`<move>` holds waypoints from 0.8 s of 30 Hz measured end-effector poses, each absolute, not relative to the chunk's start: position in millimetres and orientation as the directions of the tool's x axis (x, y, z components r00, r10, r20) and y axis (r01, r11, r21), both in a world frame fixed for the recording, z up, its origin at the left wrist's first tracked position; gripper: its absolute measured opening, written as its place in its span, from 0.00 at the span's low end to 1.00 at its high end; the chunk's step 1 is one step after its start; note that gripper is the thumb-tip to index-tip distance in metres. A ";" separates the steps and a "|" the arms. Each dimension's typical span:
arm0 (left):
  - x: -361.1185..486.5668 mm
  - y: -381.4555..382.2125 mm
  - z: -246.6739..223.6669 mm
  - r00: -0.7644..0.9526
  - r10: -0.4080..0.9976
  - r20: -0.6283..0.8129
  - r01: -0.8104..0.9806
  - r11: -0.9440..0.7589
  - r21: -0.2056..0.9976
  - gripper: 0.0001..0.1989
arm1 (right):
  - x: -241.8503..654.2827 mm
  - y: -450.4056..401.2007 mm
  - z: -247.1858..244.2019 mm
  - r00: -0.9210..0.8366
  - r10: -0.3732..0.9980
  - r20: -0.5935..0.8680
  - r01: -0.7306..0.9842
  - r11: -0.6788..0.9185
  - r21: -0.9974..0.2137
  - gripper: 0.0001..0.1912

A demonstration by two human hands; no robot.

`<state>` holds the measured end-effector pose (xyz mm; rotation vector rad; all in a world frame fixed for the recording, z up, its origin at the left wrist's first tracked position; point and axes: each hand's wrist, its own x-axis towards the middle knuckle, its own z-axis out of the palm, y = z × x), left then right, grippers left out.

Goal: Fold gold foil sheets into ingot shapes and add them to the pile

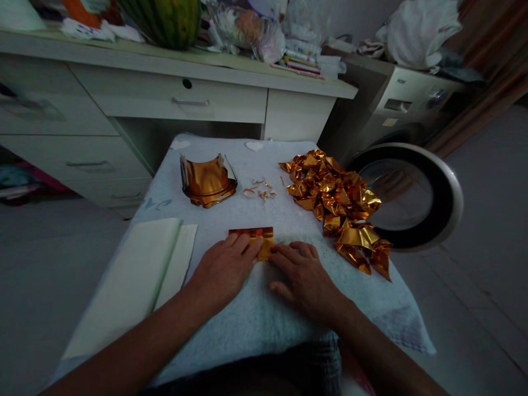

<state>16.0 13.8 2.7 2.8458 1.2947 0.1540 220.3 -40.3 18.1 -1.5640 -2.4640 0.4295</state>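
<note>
A small folded piece of gold foil paper [266, 248] lies on the cloth in front of me. My left hand [225, 267] is over its left part, fingers close together and bent onto it, holding it against the cloth. The fingertips of my right hand [303, 278] touch or nearly touch the right edge of the foil. That hand rests palm down, its fingers stretched out and its thumb apart. Beyond my left hand sits a curved stack of gold foil sheets [208, 179]. A heap of folded gold foil pieces [330, 190] lies beyond my right hand.
Pale folded paper [127, 275] lies along the left side of the cloth-covered table [251, 313]. Small gold scraps [264, 192] lie near the middle. A white desk [136, 99] stands behind, with a watermelon [167, 22] on top. The open washing machine door [447, 192] is close on the right.
</note>
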 end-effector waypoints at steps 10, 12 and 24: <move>14.3 20.1 -13.3 0.658 0.734 0.167 0.736 -0.674 0.061 0.19 | 215.6 -29.3 12.7 -0.424 0.905 -0.006 0.863 0.403 -0.304 0.25; 12.0 22.0 -20.1 0.674 0.720 0.162 0.713 -0.692 0.111 0.21 | 215.0 -27.5 12.2 -0.426 0.905 -0.005 0.865 0.406 -0.295 0.25; 12.4 25.2 -27.2 0.646 0.742 0.179 0.696 -0.668 0.263 0.22 | 189.3 32.4 36.4 -0.243 0.969 0.035 0.701 0.200 -0.684 0.12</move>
